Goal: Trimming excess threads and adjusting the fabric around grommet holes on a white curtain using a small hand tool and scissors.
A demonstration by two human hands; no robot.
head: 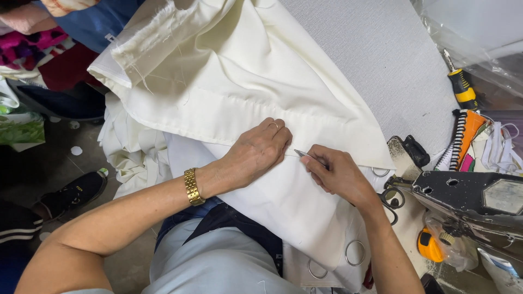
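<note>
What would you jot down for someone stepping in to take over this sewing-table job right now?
Left hand: pressed flat on the cream fabric, holding the fold down.
Right hand: pinching a thin metal tool, tip at the fold beside the left fingers.
Metal rings sit along the fabric's near edge; scissors and a screwdriver lie to the right.
How much is finished cannot be told.

Sewing or curtain-making workshop. Large cream fabric [245, 81] spread over grey worktable [381, 54], metal eyelet rings [355, 252] set in cloth at lower centre. Black press machine [468, 201] at right edge; scissors [393, 197], yellow-handled screwdriver [462, 87], yellow tape measure [430, 246] nearby. Fabric piles [32, 43] at upper left, round cloth offcuts [76, 151] on floor at left.
</note>
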